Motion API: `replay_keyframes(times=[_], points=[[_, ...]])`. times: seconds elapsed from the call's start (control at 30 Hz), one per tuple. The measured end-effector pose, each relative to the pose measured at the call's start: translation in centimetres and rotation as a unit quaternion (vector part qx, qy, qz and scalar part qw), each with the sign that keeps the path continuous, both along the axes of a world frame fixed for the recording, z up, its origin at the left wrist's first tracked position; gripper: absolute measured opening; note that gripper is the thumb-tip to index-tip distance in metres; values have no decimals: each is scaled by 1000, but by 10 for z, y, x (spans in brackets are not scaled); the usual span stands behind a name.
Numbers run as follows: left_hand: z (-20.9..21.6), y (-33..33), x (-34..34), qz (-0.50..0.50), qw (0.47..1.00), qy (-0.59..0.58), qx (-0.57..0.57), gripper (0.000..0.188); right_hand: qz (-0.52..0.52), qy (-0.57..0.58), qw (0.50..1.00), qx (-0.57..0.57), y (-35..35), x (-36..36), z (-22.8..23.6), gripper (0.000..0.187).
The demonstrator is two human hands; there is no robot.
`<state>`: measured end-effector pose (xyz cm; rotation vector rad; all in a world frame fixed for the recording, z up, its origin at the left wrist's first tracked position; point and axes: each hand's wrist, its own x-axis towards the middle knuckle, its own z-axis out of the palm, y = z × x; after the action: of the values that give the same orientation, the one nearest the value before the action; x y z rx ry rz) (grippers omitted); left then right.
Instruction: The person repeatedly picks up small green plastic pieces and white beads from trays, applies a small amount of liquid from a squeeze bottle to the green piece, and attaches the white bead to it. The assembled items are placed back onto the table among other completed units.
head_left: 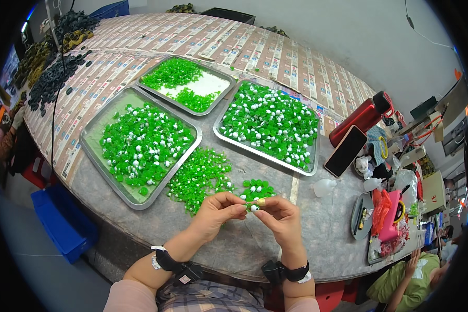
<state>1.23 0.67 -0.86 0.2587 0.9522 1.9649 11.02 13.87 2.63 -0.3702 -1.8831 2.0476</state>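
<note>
In front of me, my left hand [222, 212] and my right hand [280, 216] meet with fingers and thumbs pinched together. Between their fingertips is a small green-and-white plastic piece [254, 208], its white part rounded like a bead with a dark spot. A yellow band wraps a finger of the right hand. Just beyond the fingers lies a little group of green-and-white pieces [258, 189]. Left of it, small bright green plastic parts [200, 177] are heaped loose on the table.
Metal trays with green-and-white pieces stand at left [92, 136] and right [313, 165]; a third tray [228, 87] behind holds green parts. At right are a phone [345, 151], a red bottle [360, 118] and a pink container [391, 216]. Dark pieces [49, 86] lie far left.
</note>
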Motion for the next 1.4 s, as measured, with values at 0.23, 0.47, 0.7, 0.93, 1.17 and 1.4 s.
replay_keyframes(times=[0.23,0.47,0.7,0.93,1.17,1.4], points=[[1,-1,1,35,986,152,-62,7,-3,-19,1000,22,-3,-1,-3,20],[10,1,3,84,939,322,-88,6,41,-49,996,-60,-4,-4,-14,27],[7,-4,-1,12,975,202,-86,10,55,-28,996,-67,1,-1,-7,28],[11,-4,2,7,979,193,-71,6,77,-49,992,-83,5,2,-4,21],[14,-5,5,36,943,323,-70,8,102,-45,982,-150,9,1,-10,20],[16,-10,0,123,971,198,-50,5,52,-6,992,-117,3,-8,-12,24]])
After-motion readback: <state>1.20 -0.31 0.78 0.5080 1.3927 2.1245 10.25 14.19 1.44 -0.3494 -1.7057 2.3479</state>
